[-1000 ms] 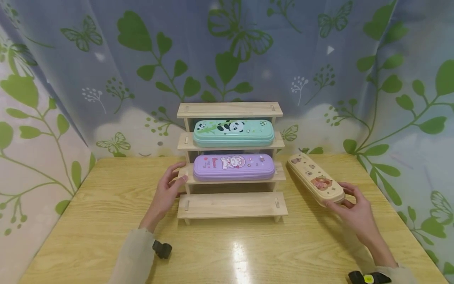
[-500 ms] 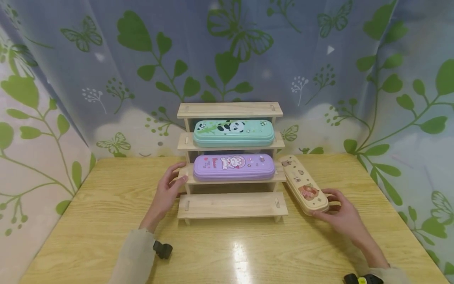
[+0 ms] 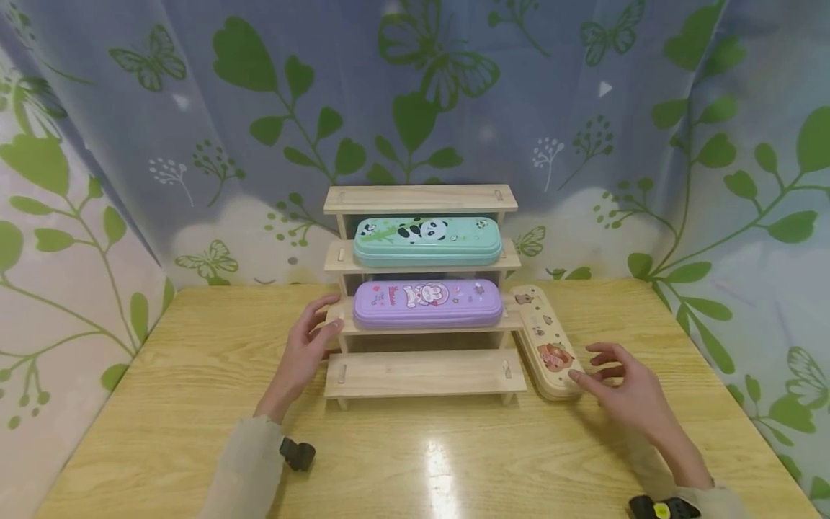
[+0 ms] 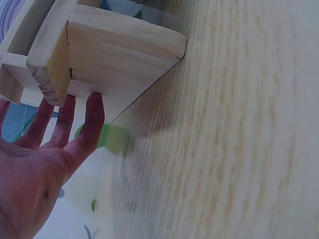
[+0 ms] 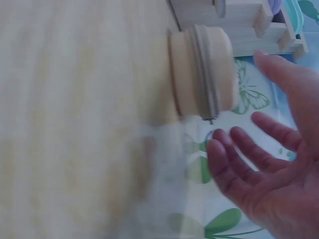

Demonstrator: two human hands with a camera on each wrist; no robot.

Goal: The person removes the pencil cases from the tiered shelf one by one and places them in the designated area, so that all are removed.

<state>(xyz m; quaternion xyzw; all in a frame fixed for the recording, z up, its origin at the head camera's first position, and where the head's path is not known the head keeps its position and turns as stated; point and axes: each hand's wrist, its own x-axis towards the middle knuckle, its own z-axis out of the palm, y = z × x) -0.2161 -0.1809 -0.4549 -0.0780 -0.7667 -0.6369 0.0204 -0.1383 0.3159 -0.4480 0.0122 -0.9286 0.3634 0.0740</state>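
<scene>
My left hand [image 3: 308, 342] rests its thumb and fingertips at the left end of a small wooden tiered shelf [image 3: 424, 375]. In the left wrist view, spread fingers [image 4: 94, 112] touch the shelf's side panel [image 4: 114, 64]. On the second tier from the top lies a mint panda pencil case [image 3: 428, 243], and one tier lower a purple rabbit pencil case [image 3: 428, 304]. A cream zipped pencil case [image 3: 545, 339] lies on the table along the shelf's right side. My right hand [image 3: 632, 389] is just right of its near end, fingers loosely bent and apart from it, thumb tip close to its lid.
The top board [image 3: 420, 197] and the lowest board of the shelf bear nothing. A wood-grain table [image 3: 214, 389] lies beneath everything. Patterned leaf and butterfly cloth [image 3: 285, 144] hangs behind and at both sides. A black wrist camera [image 3: 298, 455] sits at the left sleeve.
My right hand moved the cream pencil case left against the shelf's right side, turning it straighter, then let go of it. The left hand and shelf stayed still.
</scene>
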